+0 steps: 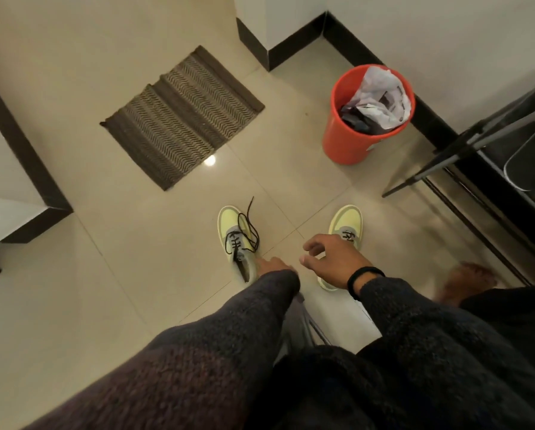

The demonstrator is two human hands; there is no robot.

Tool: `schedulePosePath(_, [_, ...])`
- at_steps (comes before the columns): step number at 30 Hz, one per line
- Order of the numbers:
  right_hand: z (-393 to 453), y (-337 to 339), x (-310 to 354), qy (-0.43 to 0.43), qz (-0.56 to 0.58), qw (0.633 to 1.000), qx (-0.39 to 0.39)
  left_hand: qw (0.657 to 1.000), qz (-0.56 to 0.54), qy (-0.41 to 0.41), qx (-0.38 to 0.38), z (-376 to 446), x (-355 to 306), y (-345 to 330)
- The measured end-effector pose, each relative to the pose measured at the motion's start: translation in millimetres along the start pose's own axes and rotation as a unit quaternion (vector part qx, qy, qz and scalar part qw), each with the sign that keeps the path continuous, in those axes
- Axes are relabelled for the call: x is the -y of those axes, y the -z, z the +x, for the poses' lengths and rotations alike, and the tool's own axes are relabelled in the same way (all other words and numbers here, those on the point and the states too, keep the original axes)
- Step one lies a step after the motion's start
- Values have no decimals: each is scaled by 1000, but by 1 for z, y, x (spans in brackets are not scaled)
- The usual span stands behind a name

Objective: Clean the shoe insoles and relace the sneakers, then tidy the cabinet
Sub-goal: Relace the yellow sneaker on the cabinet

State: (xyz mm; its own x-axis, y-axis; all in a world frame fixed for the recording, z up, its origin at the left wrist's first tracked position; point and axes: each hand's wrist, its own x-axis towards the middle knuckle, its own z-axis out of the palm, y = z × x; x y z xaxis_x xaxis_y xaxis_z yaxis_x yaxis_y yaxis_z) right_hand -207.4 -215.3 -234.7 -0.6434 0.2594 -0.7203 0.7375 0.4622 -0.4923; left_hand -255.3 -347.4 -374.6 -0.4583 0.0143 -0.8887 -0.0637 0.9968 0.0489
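Head view, looking down at a tiled floor [135, 274]. Two pale yellow-green sneakers stand side by side just below the centre of the frame, toes toward the top. The left sneaker [233, 235] carries a black lace [247, 225] threaded loosely through its eyelets, with the free ends trailing over the toe and onto the floor above it. The right sneaker [347, 221] shows only a short run of lace near its tongue; its heel end is covered by the hand above it.

The left hand [271, 265], emerging from a dark knitted sleeve [229, 336], reaches to the heel of the left sneaker; its fingers are mostly hidden behind the sleeve and shoe, so whether they grip anything cannot be told. The right hand [331, 259], with a black band at the wrist, hovers over the rear of the right sneaker with fingers spread and loosely curved, holding nothing.

In the upper centre lies a brown woven mat [182, 119]. At the upper right stands an orange bucket [350, 141] holding a crumpled plastic bag [381, 97]. A dark metal frame [465, 150] occupies the right edge. A bare foot [468, 283], blurred, appears at right centre.
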Motion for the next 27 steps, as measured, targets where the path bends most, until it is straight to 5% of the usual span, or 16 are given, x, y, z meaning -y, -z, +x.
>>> schedulePosePath(6, [-1, -10, -1, 15, -7, 1000, 13, 985, -90, 134, 61, 45, 55, -23])
schedulePosePath(13, [-4, -8, -4, 2, 6, 1000, 11, 995, -29, 44, 80, 40, 51, -18])
schedulePosePath(19, [-9, -2, 3, -2, 53, 999, -7, 998, -7, -26, -54, 24, 28, 15])
schedulePosePath(27, [-27, 32, 10, -21, 113, 991, -75, 978, -3, -178, -105, -87, -36, 79])
